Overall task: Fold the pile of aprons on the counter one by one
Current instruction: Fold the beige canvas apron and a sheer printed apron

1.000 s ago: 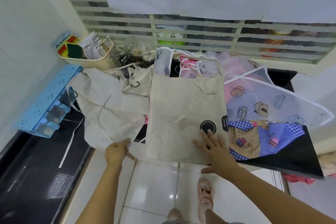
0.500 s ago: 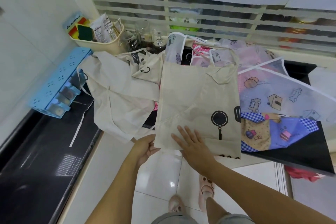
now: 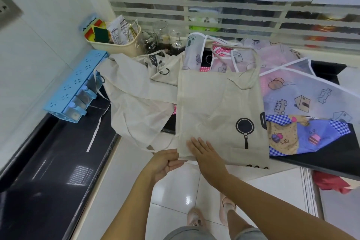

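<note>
At the far left, beside a blue rack (image 3: 76, 85), a second beige apron (image 3: 136, 103) lies crumpled and unfolded on the black tabletop (image 3: 331, 161), its ties trailing over the edge. Just right of it, the left hand (image 3: 163, 163) sits at the near left corner of the pan-print apron (image 3: 218, 107), its fingers (image 3: 175, 161) curled and seemingly pinching that corner, though the contact is partly hidden. This apron is the one being worked. It lies flat at the near edge of the tabletop, over the rest of the pile, as a narrow upright rectangle with its neck strap at the far end, so it looks already folded lengthwise, with its cross folds still to come. The right hand (image 3: 204, 152) rests on its near left part, fingers straight and spread, pressing the cloth flat and gripping nothing. Farther right, a translucent printed apron (image 3: 311, 91) and a blue patchwork apron (image 3: 303, 136) lie spread and unfolded, and more pink and clear ones are heaped behind. No finished folded stack is in view, so the task seems to be at an early stage, with most of the pile left.
</note>
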A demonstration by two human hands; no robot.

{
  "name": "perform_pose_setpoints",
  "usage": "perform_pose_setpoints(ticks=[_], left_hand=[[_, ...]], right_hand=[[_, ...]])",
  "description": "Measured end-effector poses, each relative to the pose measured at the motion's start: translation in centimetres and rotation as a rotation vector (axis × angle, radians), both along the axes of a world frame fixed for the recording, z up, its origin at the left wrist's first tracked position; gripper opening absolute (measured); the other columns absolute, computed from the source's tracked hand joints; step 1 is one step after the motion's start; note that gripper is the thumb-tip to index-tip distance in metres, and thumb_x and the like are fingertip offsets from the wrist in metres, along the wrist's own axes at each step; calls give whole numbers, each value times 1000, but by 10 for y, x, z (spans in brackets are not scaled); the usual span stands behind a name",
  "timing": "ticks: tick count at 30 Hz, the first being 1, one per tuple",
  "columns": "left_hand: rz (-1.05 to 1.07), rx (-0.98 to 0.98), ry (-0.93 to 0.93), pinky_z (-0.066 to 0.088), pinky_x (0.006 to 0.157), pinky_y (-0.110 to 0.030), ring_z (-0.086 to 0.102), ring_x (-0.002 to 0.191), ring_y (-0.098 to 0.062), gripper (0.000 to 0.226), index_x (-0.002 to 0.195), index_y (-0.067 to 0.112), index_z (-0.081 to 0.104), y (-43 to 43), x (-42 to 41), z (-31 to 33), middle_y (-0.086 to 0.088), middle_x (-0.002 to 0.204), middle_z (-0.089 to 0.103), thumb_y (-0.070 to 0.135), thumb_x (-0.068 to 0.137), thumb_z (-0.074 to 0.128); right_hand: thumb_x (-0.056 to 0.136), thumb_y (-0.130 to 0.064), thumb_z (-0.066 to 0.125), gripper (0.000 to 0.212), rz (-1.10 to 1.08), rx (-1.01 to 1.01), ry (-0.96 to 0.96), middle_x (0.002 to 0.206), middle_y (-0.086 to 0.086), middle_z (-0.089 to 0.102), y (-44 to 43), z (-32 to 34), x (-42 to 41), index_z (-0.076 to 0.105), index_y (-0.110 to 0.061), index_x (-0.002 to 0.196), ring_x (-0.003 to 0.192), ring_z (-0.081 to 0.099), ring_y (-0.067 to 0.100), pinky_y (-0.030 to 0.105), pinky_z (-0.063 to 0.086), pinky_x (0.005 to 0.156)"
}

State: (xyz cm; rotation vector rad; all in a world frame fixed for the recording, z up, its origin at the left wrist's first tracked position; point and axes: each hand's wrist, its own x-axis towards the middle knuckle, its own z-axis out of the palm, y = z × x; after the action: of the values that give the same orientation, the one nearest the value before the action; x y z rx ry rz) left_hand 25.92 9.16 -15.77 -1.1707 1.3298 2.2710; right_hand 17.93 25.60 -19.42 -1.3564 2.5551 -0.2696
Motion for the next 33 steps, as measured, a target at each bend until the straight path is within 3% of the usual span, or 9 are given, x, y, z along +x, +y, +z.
perform_pose_setpoints(ticks=[5,10,14,15,19,23,29,31,33], left_hand=[[9,-19,-14,56,83,-36,69,95,-26,32,110,8,68,3,-2,-1,-16,106,71,34,96,55],[-59,-163,-74,55,89,-40,64,106,-30,30,123,4,60,10,-14,-6,-15,110,69,18,97,53],[-15,-237,-124,55,68,-28,63,89,-23,19,111,5,56,9,-24,-1,-9,98,66,9,100,41],[-18,-265,-140,54,66,-27,62,88,-22,18,110,7,55,7,-25,-1,-8,98,65,10,100,40],[-34,-368,-200,53,57,-26,60,91,-26,24,114,4,54,-3,-26,-5,-13,103,62,14,100,39],[-38,-340,-229,59,56,-29,60,103,-32,25,119,0,53,-3,-25,-7,-18,115,59,12,101,40],[16,-154,-257,59,61,-31,62,92,-27,14,109,2,54,-11,-21,3,-15,106,63,9,101,43],[27,-130,-256,59,64,-32,64,92,-28,12,103,3,55,-15,-21,5,-15,104,65,8,101,44],[28,-108,-269,59,67,-33,64,92,-28,12,102,2,56,-17,-22,6,-17,107,65,8,100,46]], right_hand=[[82,-18,32,68,131,45,-61,141,3,51,0,-5,0,23,-21,150,127,51,25,37,48,98],[90,-59,22,73,392,125,27,159,1,-7,22,-6,-16,-25,-40,143,146,-9,23,36,-8,114],[96,-61,7,72,140,200,-18,147,12,42,53,7,-58,37,-17,144,132,45,29,42,37,104],[95,-60,7,74,42,199,-53,148,13,40,66,14,-75,41,-14,142,133,44,30,40,35,106],[78,-76,19,87,-22,281,21,155,-4,-16,124,16,-122,-5,-29,148,143,-13,18,42,0,120],[79,-65,58,105,89,383,-116,149,-13,-31,141,25,-135,-19,-38,146,138,-25,8,35,-6,118],[79,-69,53,105,187,364,-62,150,-10,-35,148,30,-118,-26,-41,143,139,-32,12,34,-11,117],[77,-51,69,116,213,409,70,152,-2,-33,153,22,-112,-25,-40,145,140,-29,22,39,-11,115],[61,-18,84,127,118,344,137,160,9,-2,151,10,-104,-2,-35,152,147,-1,30,43,9,115]])
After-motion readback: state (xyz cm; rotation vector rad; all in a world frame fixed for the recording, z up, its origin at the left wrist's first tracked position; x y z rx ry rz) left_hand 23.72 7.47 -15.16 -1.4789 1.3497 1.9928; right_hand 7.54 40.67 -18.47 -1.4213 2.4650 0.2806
